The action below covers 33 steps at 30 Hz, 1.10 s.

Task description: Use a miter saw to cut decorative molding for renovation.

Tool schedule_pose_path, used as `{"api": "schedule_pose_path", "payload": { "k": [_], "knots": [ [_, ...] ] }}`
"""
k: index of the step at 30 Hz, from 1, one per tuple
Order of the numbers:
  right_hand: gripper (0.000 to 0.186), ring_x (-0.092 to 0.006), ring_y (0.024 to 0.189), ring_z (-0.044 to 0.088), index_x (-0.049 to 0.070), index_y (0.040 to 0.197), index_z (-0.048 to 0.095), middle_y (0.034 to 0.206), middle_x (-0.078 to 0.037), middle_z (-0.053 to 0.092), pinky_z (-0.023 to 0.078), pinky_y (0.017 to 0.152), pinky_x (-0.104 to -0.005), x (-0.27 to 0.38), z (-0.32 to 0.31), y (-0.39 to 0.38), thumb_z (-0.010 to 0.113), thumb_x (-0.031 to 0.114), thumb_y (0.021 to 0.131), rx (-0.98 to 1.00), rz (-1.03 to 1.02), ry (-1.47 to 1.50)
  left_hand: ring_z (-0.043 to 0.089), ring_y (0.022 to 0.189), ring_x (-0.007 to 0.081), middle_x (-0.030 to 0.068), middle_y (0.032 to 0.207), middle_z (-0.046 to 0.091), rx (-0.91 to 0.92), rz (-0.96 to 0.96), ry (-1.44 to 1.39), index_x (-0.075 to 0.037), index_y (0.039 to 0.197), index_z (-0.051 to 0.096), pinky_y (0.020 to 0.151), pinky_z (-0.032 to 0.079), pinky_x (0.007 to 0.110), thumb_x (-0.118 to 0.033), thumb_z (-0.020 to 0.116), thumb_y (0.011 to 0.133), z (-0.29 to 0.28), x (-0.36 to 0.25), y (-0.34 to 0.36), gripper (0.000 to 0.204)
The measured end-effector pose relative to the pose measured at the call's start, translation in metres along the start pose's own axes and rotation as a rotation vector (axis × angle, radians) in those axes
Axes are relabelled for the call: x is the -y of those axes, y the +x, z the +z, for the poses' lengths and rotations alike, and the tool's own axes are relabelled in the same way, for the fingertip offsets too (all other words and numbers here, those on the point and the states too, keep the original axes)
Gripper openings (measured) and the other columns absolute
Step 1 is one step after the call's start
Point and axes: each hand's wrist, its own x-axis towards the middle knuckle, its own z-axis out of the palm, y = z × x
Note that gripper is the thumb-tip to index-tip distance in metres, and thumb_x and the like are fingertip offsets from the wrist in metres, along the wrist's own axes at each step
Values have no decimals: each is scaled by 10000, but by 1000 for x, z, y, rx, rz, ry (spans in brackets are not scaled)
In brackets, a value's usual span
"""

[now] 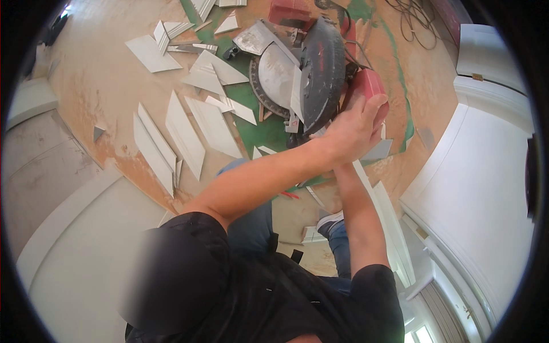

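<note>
A mitre saw (325, 71) with a dark blade guard and red housing stands on the floor in front of me. My left hand (355, 127) reaches across to the right and is closed round the red part at the saw's right side, thumb along its top. My right forearm (360, 223) comes up beneath the left wrist. The right hand is mostly hidden behind the left hand and wrist, close to the saw, so its fingers cannot be made out. A narrow white trim piece (297, 94) lies against the guard on the saw's round metal table (277, 77).
Cut white moulding pieces (186, 134) with slanted ends lie scattered left of the saw. A green mat (257, 123) lies under it on the dusty floor. A coiled cable (413, 23) lies at the far right. White panels stand at right (469, 166) and lower left (97, 240).
</note>
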Motion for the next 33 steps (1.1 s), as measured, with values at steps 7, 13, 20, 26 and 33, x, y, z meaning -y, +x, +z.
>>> {"api": "schedule_pose_path", "payload": {
  "k": [7,13,20,26,33],
  "knots": [
    [836,-417,1517,261,327,1578,436,1655,-166,273,196,1245,-573,-5,-1,-7,786,513,842,-8,10,-4,643,827,513,298,1155,533,-37,59,-1,-124,1433,312,678,564,550,-95,727,872,3,5,-8,699],
    [842,-417,1518,257,328,1580,434,1657,-167,269,194,1244,-574,-6,-1,-11,784,522,839,-7,4,-12,641,869,496,286,1195,529,-34,91,27,-114,1435,316,693,571,535,-116,731,878,7,15,-20,694],
    [850,-417,1519,252,330,1582,432,1659,-168,263,193,1243,-575,-9,0,-18,783,533,836,-7,8,-16,640,933,488,292,1235,516,-69,153,81,-115,1427,336,738,582,523,-142,753,880,10,26,-31,688],
    [856,-417,1520,248,331,1584,430,1661,-169,259,191,1242,-576,-11,0,-16,781,542,833,-9,11,-22,623,1005,527,326,1310,472,-164,265,133,-135,1430,334,752,586,525,-125,776,861,14,40,-40,721],
    [863,-417,1521,243,332,1586,428,1663,-170,254,190,1241,-578,-10,-4,-16,780,553,830,-14,-2,-29,589,1119,557,362,1394,434,-21,229,105,-173,1425,359,836,585,541,-108,780,832,20,61,-57,731]
  ]
}}
